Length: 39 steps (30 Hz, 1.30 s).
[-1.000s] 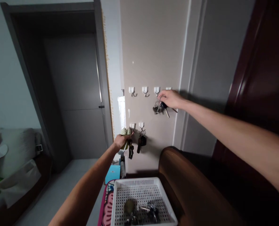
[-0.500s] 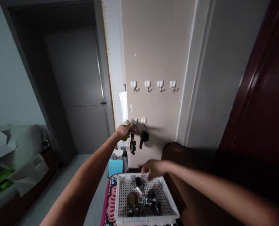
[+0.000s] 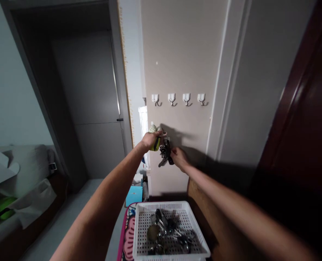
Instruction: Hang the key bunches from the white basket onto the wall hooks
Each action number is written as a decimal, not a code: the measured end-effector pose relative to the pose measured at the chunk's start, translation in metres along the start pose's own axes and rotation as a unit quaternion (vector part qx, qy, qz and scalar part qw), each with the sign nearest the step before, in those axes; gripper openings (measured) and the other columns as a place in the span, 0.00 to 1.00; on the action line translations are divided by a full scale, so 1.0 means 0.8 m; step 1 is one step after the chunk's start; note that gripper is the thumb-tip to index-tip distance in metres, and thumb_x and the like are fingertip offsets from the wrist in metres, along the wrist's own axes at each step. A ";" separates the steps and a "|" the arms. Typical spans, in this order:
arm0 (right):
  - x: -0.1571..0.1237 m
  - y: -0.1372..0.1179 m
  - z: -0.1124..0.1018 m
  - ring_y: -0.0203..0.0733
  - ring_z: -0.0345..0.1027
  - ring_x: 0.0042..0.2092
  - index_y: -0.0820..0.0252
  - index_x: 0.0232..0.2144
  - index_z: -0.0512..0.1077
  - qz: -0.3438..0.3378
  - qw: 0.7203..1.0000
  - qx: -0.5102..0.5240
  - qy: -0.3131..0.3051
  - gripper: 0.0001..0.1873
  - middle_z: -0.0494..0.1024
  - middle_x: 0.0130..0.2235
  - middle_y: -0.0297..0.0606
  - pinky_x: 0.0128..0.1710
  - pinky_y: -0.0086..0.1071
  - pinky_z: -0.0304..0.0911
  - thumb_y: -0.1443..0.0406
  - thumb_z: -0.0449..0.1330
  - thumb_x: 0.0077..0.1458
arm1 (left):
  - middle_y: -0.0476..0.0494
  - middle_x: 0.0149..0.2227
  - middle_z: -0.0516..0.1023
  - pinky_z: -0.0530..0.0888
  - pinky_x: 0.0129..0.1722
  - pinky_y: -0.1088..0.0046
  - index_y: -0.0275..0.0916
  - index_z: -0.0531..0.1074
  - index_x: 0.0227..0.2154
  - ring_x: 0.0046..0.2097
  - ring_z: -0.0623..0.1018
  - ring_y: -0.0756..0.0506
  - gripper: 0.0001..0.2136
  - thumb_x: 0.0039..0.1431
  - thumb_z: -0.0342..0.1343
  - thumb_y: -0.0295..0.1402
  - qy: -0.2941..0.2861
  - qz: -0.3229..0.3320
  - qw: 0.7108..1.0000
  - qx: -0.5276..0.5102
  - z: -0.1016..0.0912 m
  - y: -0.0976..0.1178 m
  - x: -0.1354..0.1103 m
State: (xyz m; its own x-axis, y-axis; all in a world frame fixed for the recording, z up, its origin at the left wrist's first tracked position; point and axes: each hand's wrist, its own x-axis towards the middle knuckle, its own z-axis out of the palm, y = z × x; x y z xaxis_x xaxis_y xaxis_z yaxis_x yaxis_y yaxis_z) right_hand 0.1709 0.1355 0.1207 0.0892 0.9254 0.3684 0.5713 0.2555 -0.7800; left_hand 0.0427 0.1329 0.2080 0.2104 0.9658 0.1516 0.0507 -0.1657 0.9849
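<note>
My left hand (image 3: 149, 139) is closed around a key bunch with a yellow-green fob (image 3: 155, 143), held up against the beige wall panel where the lower hooks sit. My right hand (image 3: 178, 158) reaches just beside it and touches a dark key bunch (image 3: 164, 153) that hangs there; its fingers are curled at the keys. Both lower hooks are hidden behind the hands. A row of white wall hooks (image 3: 178, 98) above them is bare. Below, a white perforated basket (image 3: 139, 232) holds several loose key bunches (image 3: 166, 230).
A brown rounded chair back (image 3: 201, 203) stands right of the basket. A grey door (image 3: 90, 108) is at the left, a dark wooden door (image 3: 299, 108) at the right. A blue box (image 3: 133, 195) sits on the floor by the wall.
My right hand left the upper hook with its keys, dropped to the basket, then rose to the dark keys by the lower hooks. My left hand lifted its fob bunch slightly.
</note>
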 end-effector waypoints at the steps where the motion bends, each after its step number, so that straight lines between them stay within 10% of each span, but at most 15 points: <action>1: 0.001 -0.008 -0.007 0.36 0.61 0.32 0.63 0.29 0.61 0.009 0.999 0.015 0.043 0.11 0.68 0.31 0.39 0.27 0.26 0.56 0.63 0.46 0.41 | 0.49 0.15 0.64 0.63 0.19 0.78 0.30 0.65 0.27 0.17 0.65 0.54 0.13 0.45 0.46 0.38 -0.024 0.010 1.000 -0.010 -0.003 0.000 -0.003; 4: 0.004 -0.036 -0.029 0.32 0.62 0.30 0.61 0.29 0.61 -0.011 0.994 0.098 0.048 0.11 0.69 0.29 0.36 0.26 0.23 0.56 0.63 0.45 0.42 | 0.48 0.16 0.65 0.64 0.20 0.78 0.30 0.65 0.26 0.18 0.66 0.54 0.15 0.43 0.47 0.40 -0.084 0.008 0.996 0.001 -0.016 -0.006 -0.017; 9: -0.010 -0.060 -0.041 0.30 0.60 0.23 0.63 0.27 0.64 -0.064 0.980 0.091 -0.162 0.10 0.68 0.24 0.34 0.21 0.23 0.55 0.64 0.48 0.42 | 0.48 0.17 0.66 0.63 0.19 0.79 0.30 0.66 0.26 0.18 0.64 0.54 0.16 0.38 0.51 0.40 -0.124 -0.040 0.983 0.128 -0.027 -0.049 -0.071; 14: -0.072 -0.026 -0.008 0.31 0.60 0.26 0.66 0.26 0.66 -0.113 0.947 -0.035 -0.300 0.09 0.70 0.25 0.35 0.24 0.23 0.54 0.67 0.49 0.40 | 0.49 0.21 0.69 0.64 0.24 0.80 0.32 0.67 0.24 0.23 0.66 0.54 0.12 0.35 0.53 0.35 -0.161 -0.045 0.964 0.205 -0.020 -0.137 -0.131; 19: -0.132 0.011 0.003 0.32 0.59 0.24 0.62 0.28 0.68 -0.123 0.906 -0.177 -0.364 0.12 0.70 0.23 0.34 0.22 0.24 0.52 0.69 0.48 0.39 | 0.46 0.28 0.70 0.65 0.29 0.78 0.33 0.65 0.33 0.30 0.68 0.50 0.17 0.34 0.52 0.28 -0.079 -0.090 0.960 0.253 -0.021 -0.199 -0.167; 23: -0.139 0.019 -0.011 0.33 0.60 0.25 0.60 0.28 0.69 -0.113 0.865 -0.235 -0.428 0.12 0.71 0.25 0.35 0.23 0.24 0.52 0.67 0.50 0.38 | 0.43 0.34 0.69 0.64 0.36 0.78 0.35 0.63 0.37 0.36 0.68 0.50 0.18 0.38 0.50 0.26 0.012 -0.067 0.954 0.291 -0.022 -0.213 -0.180; 39: -0.151 0.068 0.002 0.35 0.59 0.25 0.59 0.24 0.71 -0.109 0.803 -0.342 -0.477 0.13 0.69 0.22 0.34 0.21 0.25 0.49 0.71 0.54 0.30 | 0.48 0.37 0.67 0.58 0.41 0.73 0.40 0.67 0.30 0.40 0.62 0.48 0.11 0.40 0.48 0.28 -0.052 0.065 0.874 0.478 0.015 -0.251 -0.205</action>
